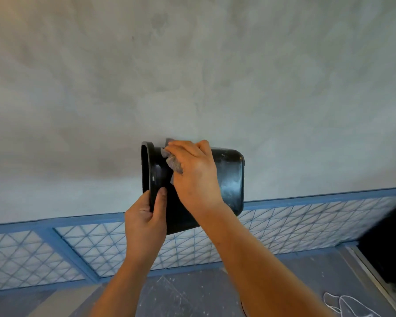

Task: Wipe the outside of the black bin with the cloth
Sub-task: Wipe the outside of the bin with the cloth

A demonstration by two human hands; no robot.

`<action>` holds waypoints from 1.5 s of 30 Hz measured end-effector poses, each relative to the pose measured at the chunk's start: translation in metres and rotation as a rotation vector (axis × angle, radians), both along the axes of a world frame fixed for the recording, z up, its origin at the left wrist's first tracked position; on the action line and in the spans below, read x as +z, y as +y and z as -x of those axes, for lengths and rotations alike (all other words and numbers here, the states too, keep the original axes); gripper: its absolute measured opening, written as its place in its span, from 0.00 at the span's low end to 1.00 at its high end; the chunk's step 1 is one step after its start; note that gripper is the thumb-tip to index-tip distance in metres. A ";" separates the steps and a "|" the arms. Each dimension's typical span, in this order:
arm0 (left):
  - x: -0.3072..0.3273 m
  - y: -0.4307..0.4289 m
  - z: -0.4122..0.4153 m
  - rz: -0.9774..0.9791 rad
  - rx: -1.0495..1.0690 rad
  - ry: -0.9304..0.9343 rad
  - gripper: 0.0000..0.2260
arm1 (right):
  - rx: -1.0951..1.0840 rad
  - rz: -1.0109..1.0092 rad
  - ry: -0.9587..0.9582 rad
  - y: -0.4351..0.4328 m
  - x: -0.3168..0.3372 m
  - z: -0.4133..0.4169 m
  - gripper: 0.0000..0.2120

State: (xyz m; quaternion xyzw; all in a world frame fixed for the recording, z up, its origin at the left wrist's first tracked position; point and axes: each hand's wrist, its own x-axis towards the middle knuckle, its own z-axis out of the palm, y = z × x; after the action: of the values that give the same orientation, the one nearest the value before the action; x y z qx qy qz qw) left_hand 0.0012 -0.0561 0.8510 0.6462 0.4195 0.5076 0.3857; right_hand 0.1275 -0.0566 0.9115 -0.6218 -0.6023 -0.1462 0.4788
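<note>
The bin is held on its side before the wall, rim leftward, base rightward. The left hand grips the rim's near edge. The right hand holds the cloth against the bin's side, beside the rim.

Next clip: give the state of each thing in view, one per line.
bin: held up, tipped sideways, opening to the left.
cloth: bunched, pressed on the bin's outside near the rim.
left hand: grips the bin's rim.
right hand: holds the cloth against the bin.
cord: lying loose on the floor.
</note>
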 end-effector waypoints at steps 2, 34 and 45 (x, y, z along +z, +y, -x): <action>0.003 0.002 0.001 -0.011 0.017 0.015 0.19 | -0.035 0.030 -0.026 -0.005 -0.003 -0.006 0.22; 0.016 0.043 0.027 0.096 0.174 -0.167 0.18 | 0.110 0.052 -0.101 -0.029 -0.072 0.053 0.15; 0.020 0.033 0.022 0.101 0.140 -0.227 0.19 | 0.044 0.005 -0.112 -0.046 -0.087 0.032 0.14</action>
State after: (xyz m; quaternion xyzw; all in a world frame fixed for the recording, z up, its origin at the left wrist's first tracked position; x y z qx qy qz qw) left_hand -0.0207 -0.0227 0.8715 0.5336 0.4425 0.5812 0.4262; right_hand 0.0954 -0.1030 0.8246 -0.6005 -0.6419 -0.1687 0.4459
